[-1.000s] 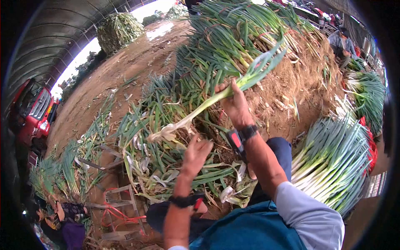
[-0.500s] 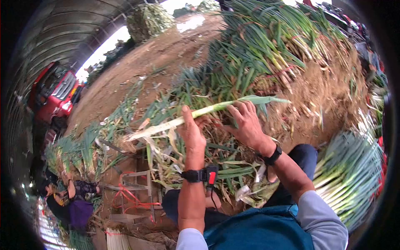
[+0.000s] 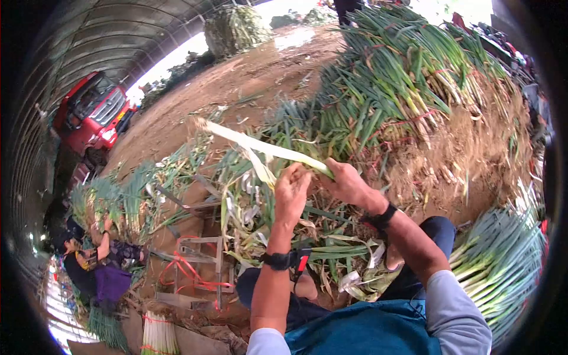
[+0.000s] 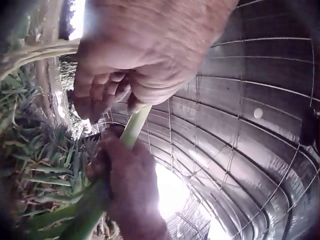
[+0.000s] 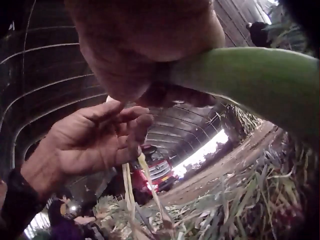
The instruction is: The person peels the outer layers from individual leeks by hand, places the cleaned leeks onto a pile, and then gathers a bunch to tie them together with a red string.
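The right hand [image 3: 352, 186], fingers curled round the long white-and-green leek stalk [image 3: 260, 144], held it root end outward above the heaped green leaves [image 3: 340, 251], seemingly to steady it against the left hand [image 3: 291, 195], whose bent fingers pinched a thin pale-yellow leaf strip [image 3: 261, 168].

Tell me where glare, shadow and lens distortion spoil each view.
Head: fisheye distortion bends the roof and the frame's edges go black, with daylight burnt out to white beyond it; left wrist: a white glare patch beside the right hand, whose detail looks soft; right wrist: the right hand lies in deep shadow, while the left hand is better lit.
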`<state>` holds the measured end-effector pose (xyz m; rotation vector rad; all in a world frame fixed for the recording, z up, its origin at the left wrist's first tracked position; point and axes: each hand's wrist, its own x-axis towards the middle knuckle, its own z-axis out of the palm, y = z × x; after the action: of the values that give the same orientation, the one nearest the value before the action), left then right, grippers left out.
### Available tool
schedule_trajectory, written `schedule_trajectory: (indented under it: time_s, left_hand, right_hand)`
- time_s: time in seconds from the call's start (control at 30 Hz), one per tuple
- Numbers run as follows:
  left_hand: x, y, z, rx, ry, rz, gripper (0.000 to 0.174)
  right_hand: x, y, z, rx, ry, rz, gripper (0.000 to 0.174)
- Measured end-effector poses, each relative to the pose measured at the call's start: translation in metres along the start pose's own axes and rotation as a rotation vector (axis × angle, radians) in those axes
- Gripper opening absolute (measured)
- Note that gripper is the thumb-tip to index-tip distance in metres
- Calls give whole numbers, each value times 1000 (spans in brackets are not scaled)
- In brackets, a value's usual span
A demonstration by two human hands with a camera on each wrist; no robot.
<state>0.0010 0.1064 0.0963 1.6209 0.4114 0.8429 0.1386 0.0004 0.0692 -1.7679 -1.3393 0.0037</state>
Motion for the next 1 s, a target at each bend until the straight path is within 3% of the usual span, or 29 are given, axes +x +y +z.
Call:
schedule_trajectory:
  time_s: [0.07,0.13,0.2,0.23,0.27,0.33,0.37,0.4,0.47,0.5,0.63,0.73,0.83,0.87,0.93,0.97,1.0]
  left_hand:
    - [-7,-10,2,201,39,3,30]
    - [-19,2,20,106,103,90,34]
    - [-13,-5,26,279,158,215,36]
    - [-13,-4,28,305,200,225,37]
    - [-12,-3,27,426,237,195,33]
    - [-14,-18,25,439,215,319,25]
    - [-12,-37,9,550,73,455,21]
    - [-13,-35,1,637,22,476,23]
    - [-9,-60,-9,573,114,475,26]
    - [-19,-47,-7,434,149,320,27]
    - [-45,-17,12,334,200,183,33]
    - [-36,-16,18,333,233,212,22]
    - [-35,-23,0,701,264,461,21]
    - [-35,-32,-10,634,286,421,21]
    - [-39,-43,-49,829,208,337,21]
    - [-40,-56,-77,810,124,114,19]
    - [-44,-65,-101,786,36,-117,18]
  right_hand:
    - [-3,-7,2,-86,87,-3,27]
    - [-1,-16,8,-144,152,-44,29]
    - [-4,-24,13,-181,194,-101,33]
    - [-7,-29,12,-170,212,-184,35]
    - [-11,-34,8,-179,177,-152,35]
    - [-15,-35,6,-97,215,-186,36]
    - [-20,-30,1,-20,169,-169,37]
    - [-19,-27,-3,63,122,-165,38]
    - [-15,-26,-10,168,62,-158,39]
    - [-14,-27,-14,190,49,-152,40]
    - [-8,-22,-5,195,88,-203,42]
    - [-13,-28,1,208,96,-237,43]
    - [-19,-22,-6,204,53,-153,37]
    - [-18,-15,-10,164,78,-153,35]
    - [-17,-3,-19,87,120,-150,31]
    - [-15,5,-23,37,158,-204,27]
    - [-15,4,-30,27,167,-140,24]
